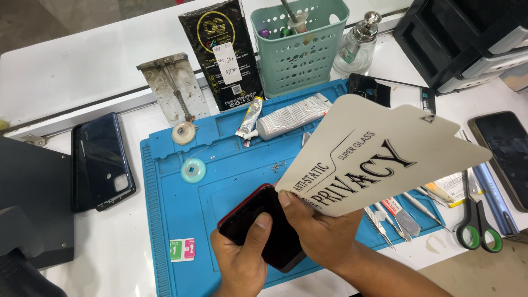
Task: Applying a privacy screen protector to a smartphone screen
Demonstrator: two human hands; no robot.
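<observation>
My left hand [242, 258] grips a black smartphone with a red edge [253, 217], thumb resting on its dark screen, just above the blue silicone work mat [220, 181]. My right hand [322, 231] holds a large white printed backing sheet [385, 154] by its lower left corner, next to the phone's upper right edge. The sheet fans out to the right and hides part of the mat and the tools beneath it.
A dark blue phone back cover [102, 159] lies left of the mat. Behind stand a black packet [223, 52], a green basket [300, 47], a glass dispenser bottle [357, 47] and glue tubes [289, 116]. Tweezers [393, 220], scissors [478, 225] and another phone [506, 154] lie right.
</observation>
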